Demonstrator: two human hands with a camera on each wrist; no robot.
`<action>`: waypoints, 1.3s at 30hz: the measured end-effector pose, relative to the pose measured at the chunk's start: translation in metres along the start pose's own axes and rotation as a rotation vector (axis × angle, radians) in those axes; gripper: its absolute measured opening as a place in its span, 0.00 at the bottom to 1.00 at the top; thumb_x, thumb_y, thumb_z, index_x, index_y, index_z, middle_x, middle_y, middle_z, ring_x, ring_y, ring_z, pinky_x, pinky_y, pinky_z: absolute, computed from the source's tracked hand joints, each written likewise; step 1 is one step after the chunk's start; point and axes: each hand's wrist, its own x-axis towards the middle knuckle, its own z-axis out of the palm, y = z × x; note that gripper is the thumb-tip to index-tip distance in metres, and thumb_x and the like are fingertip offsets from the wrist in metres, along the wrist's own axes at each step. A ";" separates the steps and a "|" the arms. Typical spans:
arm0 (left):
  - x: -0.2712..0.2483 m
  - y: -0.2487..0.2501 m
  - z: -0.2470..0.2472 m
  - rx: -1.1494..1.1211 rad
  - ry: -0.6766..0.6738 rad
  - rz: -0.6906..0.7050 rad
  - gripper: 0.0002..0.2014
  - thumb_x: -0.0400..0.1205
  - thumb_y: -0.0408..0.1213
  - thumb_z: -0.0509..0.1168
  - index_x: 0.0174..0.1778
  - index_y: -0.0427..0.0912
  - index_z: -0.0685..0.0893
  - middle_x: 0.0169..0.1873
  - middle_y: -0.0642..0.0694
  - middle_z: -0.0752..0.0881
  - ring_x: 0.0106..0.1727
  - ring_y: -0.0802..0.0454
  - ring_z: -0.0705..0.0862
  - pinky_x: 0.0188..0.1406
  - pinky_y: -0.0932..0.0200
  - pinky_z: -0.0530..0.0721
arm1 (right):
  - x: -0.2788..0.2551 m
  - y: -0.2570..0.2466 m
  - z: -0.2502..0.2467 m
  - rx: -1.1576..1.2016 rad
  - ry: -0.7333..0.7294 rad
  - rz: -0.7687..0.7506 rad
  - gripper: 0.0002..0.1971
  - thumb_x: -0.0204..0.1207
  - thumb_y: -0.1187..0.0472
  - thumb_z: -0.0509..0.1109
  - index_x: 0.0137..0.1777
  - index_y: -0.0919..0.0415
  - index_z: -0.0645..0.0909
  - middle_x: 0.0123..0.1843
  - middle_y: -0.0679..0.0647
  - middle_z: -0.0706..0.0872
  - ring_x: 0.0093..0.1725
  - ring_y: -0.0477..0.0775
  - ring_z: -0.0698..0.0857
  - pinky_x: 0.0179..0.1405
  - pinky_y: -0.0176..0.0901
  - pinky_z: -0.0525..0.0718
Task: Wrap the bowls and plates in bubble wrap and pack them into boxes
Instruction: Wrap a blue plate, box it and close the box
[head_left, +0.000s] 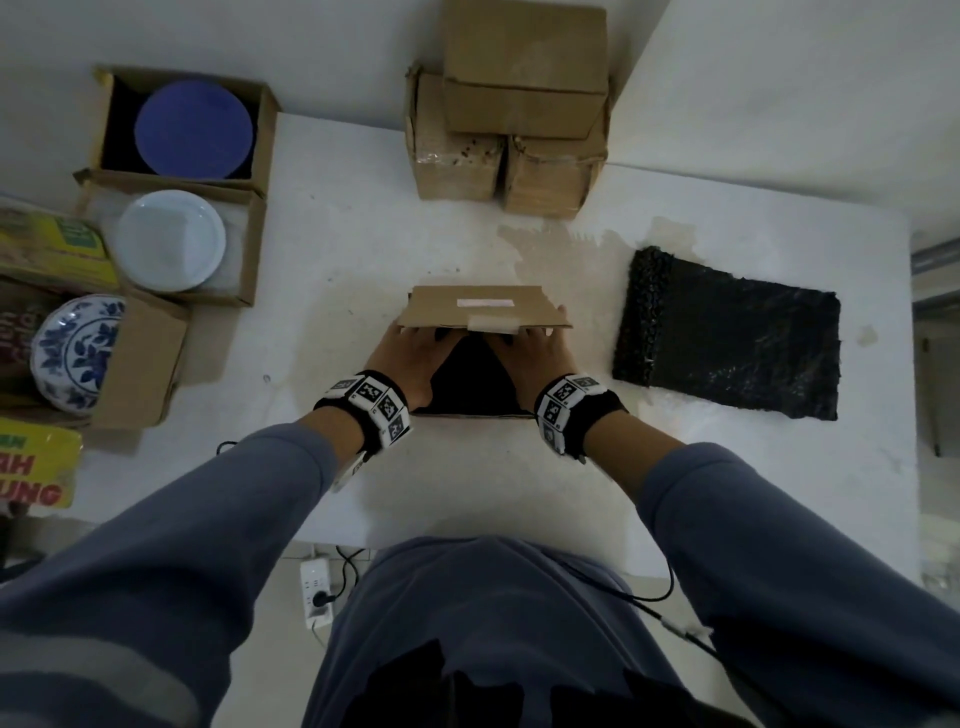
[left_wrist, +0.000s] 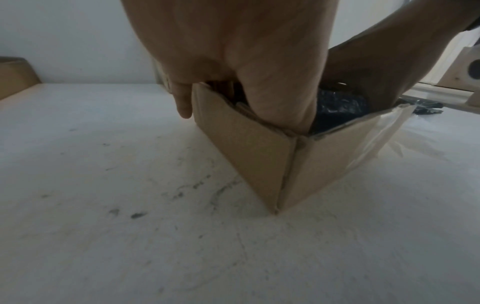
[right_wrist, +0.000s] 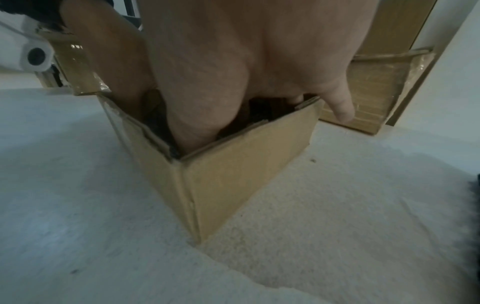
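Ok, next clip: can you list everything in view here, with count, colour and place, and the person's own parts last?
open box: 1, brown, table centre, black wrapped bundle inside
bubble wrap: 1 sheet, black, right of the open box
closed boxes: 3, brown, stacked at the far edge
purple plate: 1, in the far-left box
white plate: 1, in the next box
patterned bowl: 1, blue and white, left edge
yellow packages: several, left edge
power strip: 1, white, on the floor
left hand: reaches into the open box
right hand: reaches into the open box
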 end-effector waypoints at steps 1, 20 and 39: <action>-0.001 -0.001 0.000 -0.019 0.020 0.008 0.49 0.67 0.36 0.74 0.83 0.52 0.57 0.79 0.39 0.64 0.80 0.35 0.62 0.79 0.44 0.61 | 0.000 0.001 0.001 0.003 0.010 -0.001 0.51 0.72 0.52 0.74 0.87 0.45 0.44 0.85 0.58 0.54 0.84 0.67 0.54 0.76 0.83 0.51; -0.010 0.008 -0.005 -0.238 0.126 -0.021 0.51 0.68 0.66 0.70 0.83 0.49 0.56 0.81 0.44 0.65 0.82 0.41 0.60 0.83 0.37 0.53 | -0.009 0.009 -0.001 0.127 0.130 -0.047 0.46 0.70 0.40 0.69 0.86 0.49 0.53 0.84 0.57 0.63 0.85 0.65 0.56 0.81 0.73 0.44; 0.009 0.015 -0.004 -0.126 0.049 -0.109 0.65 0.59 0.71 0.72 0.85 0.50 0.45 0.81 0.39 0.53 0.82 0.33 0.56 0.76 0.22 0.56 | -0.001 0.002 0.013 0.145 0.197 0.027 0.46 0.68 0.38 0.73 0.84 0.51 0.59 0.82 0.67 0.59 0.84 0.71 0.55 0.82 0.71 0.40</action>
